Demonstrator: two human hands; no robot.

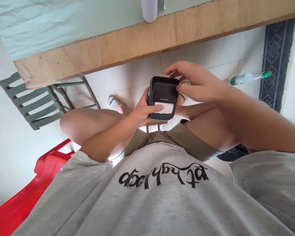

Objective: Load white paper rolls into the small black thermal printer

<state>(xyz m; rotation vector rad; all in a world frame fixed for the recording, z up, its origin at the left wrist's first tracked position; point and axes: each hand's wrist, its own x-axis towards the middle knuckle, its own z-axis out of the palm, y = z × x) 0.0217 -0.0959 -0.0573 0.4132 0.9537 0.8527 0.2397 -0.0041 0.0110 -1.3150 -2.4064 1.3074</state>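
I hold a small black boxy device (163,93) with a white strip along its near edge above my lap. My left hand (141,111) grips it from the left side and underneath. My right hand (193,83) comes in from the right, its fingers curled over the device's top right corner and touching it. My knees and khaki shorts are below the device.
A wooden table edge (142,42) with a pale green cloth (51,23) runs across above. A green slatted chair (36,101) stands at the left and a red plastic chair (27,193) at the lower left. A clear bottle with a green cap (250,77) lies on the white tiled floor at the right.
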